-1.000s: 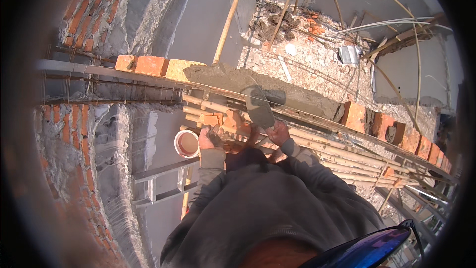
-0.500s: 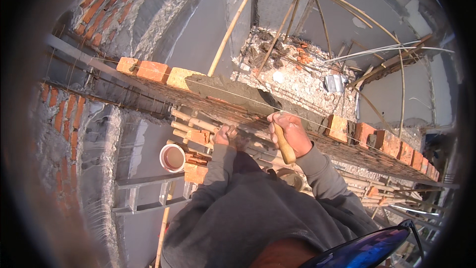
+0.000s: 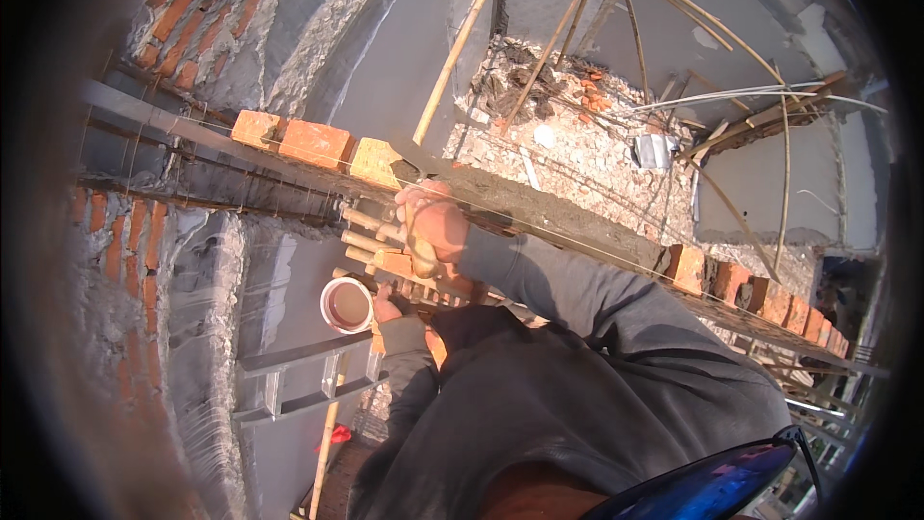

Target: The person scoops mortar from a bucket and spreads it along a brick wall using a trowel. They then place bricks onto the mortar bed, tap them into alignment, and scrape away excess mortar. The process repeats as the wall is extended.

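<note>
Our right-hand grip is closed around a wooden-handled metal trowel, its blade at the left end of the wet grey mortar bed, beside a yellowish rectangular brick. Our left-hand grip sits near a round white bucket; we cannot tell whether it is closed.

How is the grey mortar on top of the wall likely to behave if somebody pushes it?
The mortar is probably soft and would smear rather than slide as one piece, since it looks damp and uneven. It may also drop over the side, because it lies in a narrow strip along the wall.
</note>
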The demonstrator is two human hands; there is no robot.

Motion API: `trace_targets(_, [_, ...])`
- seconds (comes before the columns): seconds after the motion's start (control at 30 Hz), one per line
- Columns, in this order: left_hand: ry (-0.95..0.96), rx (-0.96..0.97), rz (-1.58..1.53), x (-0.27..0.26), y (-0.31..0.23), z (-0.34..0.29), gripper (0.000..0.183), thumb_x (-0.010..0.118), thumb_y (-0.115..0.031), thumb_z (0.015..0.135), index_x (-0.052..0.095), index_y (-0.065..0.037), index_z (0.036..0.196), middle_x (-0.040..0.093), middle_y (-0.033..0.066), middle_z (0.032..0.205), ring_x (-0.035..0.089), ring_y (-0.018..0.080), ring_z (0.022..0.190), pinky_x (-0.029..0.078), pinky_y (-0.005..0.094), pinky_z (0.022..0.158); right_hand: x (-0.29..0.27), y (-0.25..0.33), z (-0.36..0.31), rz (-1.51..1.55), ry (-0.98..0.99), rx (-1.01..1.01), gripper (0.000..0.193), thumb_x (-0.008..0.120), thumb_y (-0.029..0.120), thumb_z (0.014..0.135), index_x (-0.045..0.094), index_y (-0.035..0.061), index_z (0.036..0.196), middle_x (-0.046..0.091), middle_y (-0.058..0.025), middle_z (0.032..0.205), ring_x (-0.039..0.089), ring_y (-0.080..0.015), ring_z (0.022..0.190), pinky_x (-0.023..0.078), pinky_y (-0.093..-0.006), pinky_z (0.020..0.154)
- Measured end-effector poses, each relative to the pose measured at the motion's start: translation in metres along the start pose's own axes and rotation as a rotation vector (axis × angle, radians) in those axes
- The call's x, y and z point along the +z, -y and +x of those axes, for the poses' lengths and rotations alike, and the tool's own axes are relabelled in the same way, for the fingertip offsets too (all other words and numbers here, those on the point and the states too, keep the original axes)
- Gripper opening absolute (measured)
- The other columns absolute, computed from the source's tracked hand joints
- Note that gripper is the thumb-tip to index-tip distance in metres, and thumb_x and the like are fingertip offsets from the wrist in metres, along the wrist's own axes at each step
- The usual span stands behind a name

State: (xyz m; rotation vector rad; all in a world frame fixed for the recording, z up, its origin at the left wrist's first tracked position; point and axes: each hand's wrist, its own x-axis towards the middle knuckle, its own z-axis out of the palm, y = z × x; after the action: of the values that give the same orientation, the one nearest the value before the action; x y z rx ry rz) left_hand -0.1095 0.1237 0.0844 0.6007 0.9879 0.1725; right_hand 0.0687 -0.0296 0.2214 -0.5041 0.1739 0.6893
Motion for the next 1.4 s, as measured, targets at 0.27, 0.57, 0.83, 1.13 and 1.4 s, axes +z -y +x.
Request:
trace_targets(0.27, [-0.056,0.055,0.041,-0.011,-0.001,-0.024,0.045,0.059,-0.023,0.101,0.058,-0.008,0.144,0.07,0.0081,0.119,0.072,0.027,0.102,0.062,0.0451,0.086,0.031,0.014,-0.058,-0.326,0.051,-0.132,0.034,0.054,0.035,0.113,0.061,0.0015,0.116,0.063,-0.006,0.075,0.06,-0.0141,0.061,0.05,-0.0294,0.053])
trace_targets(0.57, [0.268,-0.332,0.099,0.061,0.049,-0.088,0.04,0.058,-0.023,0.102,0.062,-0.005,0.138,0.072,0.009,0.113,0.074,0.0256,0.101,0.063,0.0431,0.083,0.037,-0.01,-0.125,-0.027,-0.425,0.05,0.038,0.057,0.044,0.109,0.053,0.006,0.108,0.056,-0.0047,0.077,0.054,-0.0133,0.06,0.047,-0.0343,0.052])
trace_targets(0.83, [0.362,-0.559,0.246,0.091,0.075,-0.148,0.039,0.059,-0.022,0.101,0.063,-0.005,0.136,0.072,0.0094,0.113,0.074,0.0265,0.101,0.063,0.0421,0.082,0.0,0.021,-0.23,0.291,-0.475,-0.082,0.039,0.06,0.046,0.11,0.056,0.0073,0.109,0.056,-0.0039,0.079,0.055,-0.0134,0.062,0.048,-0.0322,0.054])
trace_targets(1.13, [0.173,0.594,0.805,0.136,0.058,-0.131,0.042,0.071,-0.008,0.094,0.072,-0.003,0.135,0.072,0.0135,0.119,0.071,0.0272,0.103,0.059,0.04,0.082,-0.048,0.053,-0.363,0.035,-0.317,-0.217,0.033,0.058,0.035,0.113,0.063,0.002,0.114,0.058,-0.0006,0.074,0.051,-0.0102,0.054,0.044,-0.0257,0.049])
trace_targets(1.4, [0.899,1.449,1.829,0.283,-0.04,-0.072,0.037,0.08,-0.019,0.088,0.08,-0.014,0.125,0.057,0.0136,0.152,0.035,0.0431,0.154,0.033,0.0554,0.125,-0.105,0.049,-0.457,-0.887,-0.604,-0.28,0.037,0.06,0.027,0.112,0.065,-0.0008,0.088,0.062,-0.0043,0.061,0.055,-0.0109,0.047,0.044,-0.0282,0.045])
